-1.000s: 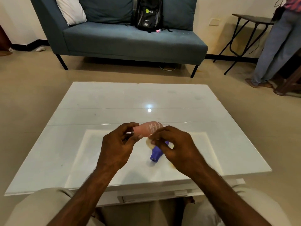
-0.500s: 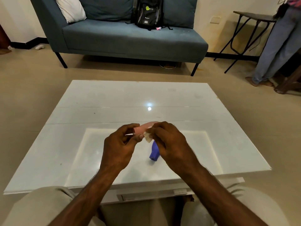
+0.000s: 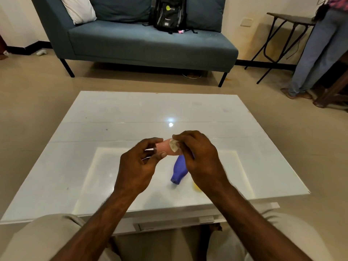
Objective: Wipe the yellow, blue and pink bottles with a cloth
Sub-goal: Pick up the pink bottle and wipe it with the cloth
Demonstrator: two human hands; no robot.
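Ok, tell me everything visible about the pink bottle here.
The pink bottle looks like smooth plastic and lies roughly level in the air above the white table. The left hand pinches its left end; the right hand presses a small pale cloth against its right part, hiding that end.

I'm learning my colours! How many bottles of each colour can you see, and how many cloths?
Pink plastic bottle, held in both hands: 1
Blue plastic bottle, lying on the white table: 1
Yellow bottle, mostly hidden behind the right wrist: 1
Small pale cloth, in the right hand: 1
Total: 4
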